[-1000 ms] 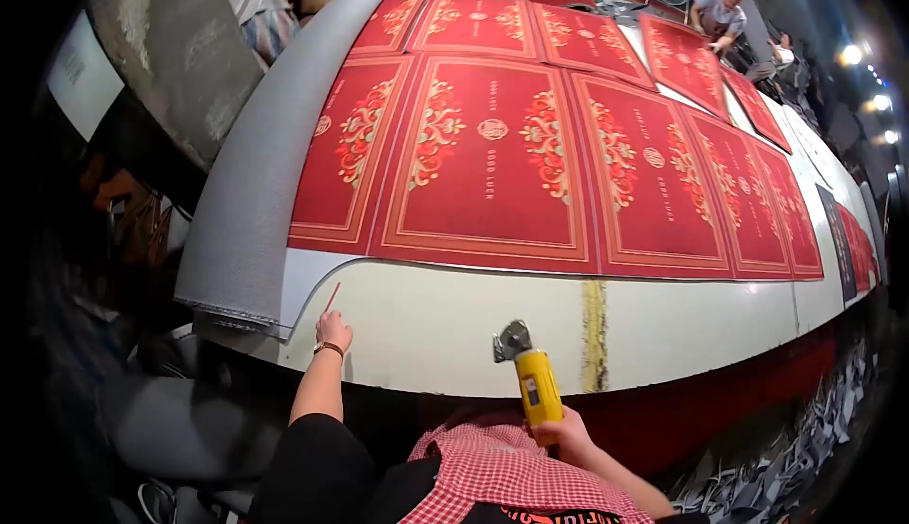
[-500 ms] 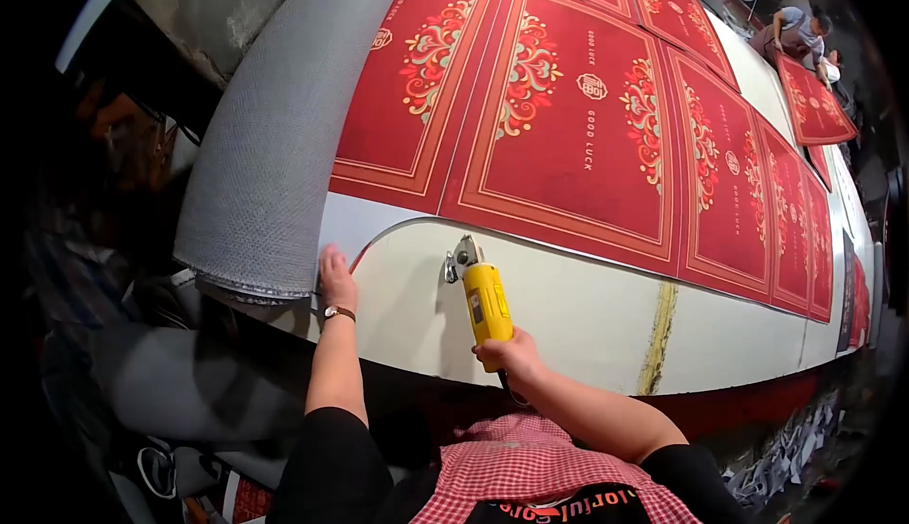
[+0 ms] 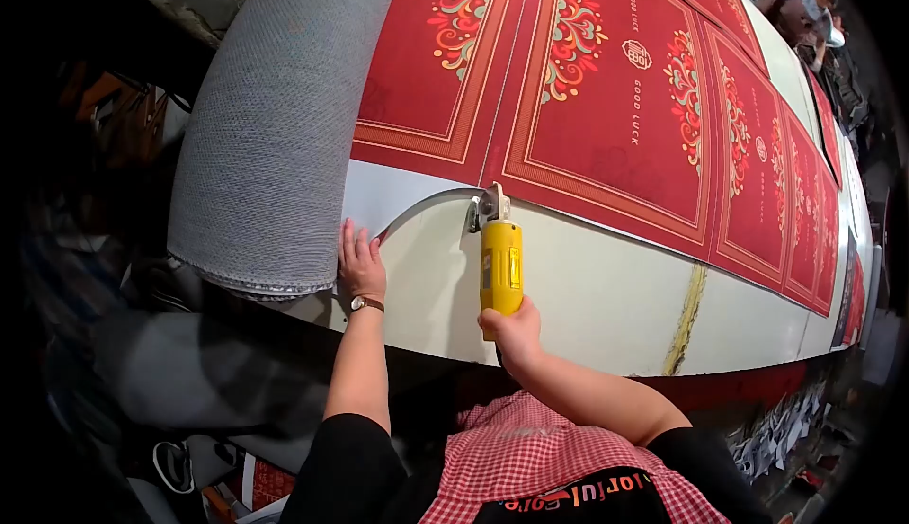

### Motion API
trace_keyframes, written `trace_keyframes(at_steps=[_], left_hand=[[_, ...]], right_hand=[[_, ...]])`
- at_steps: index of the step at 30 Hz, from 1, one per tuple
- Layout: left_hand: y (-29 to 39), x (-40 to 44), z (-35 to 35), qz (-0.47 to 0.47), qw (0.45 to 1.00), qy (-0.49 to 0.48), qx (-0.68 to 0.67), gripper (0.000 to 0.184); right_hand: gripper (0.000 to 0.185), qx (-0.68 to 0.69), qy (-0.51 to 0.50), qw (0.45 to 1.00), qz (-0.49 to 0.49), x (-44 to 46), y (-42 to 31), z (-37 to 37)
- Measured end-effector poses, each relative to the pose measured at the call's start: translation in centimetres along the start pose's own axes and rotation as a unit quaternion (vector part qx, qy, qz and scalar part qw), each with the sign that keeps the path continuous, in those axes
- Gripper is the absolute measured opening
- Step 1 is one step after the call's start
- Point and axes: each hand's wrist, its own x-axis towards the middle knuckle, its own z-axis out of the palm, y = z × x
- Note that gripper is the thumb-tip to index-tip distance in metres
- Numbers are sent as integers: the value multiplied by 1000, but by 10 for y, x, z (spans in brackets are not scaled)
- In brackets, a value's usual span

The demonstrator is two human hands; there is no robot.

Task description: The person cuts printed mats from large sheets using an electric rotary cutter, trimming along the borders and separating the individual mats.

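My right hand (image 3: 512,330) is wrapped round the rear of a yellow handheld electric cutter (image 3: 502,264). The cutter's metal head (image 3: 489,207) meets the lower edge of the red printed mat sheet (image 3: 606,159), where a white margin (image 3: 393,193) curves away. With fingers stretched out, my left hand (image 3: 362,264) lies on that margin's corner, close beside the thick grey roll (image 3: 270,145). It holds nothing. A watch (image 3: 365,303) is on the left wrist.
The pale tabletop (image 3: 587,287) carries a yellowish strip (image 3: 686,320) towards the right. Another person (image 3: 805,13) bends over the table's far right side. Scraps (image 3: 781,434) lie on the floor at lower right.
My right hand has brought the cutter up and forward, so its head now touches the sheet's edge. My left hand remains on the margin. The whole view has shifted slightly.
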Motion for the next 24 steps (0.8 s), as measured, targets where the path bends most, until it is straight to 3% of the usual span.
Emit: trace_keyframes(at_steps=[13,19,24], left_hand=[[3,3,-4,7,1000,4,-23,25],[3,3,-3,10,1000,9,-24,24],[8,7,-9,-37,998,-6,-48,34]], right_hand=[[42,53,-7,999,3,20,9,26],[43,62,49,997,-4,30,7,39],[43,58,44,997,-36,54,7,43]])
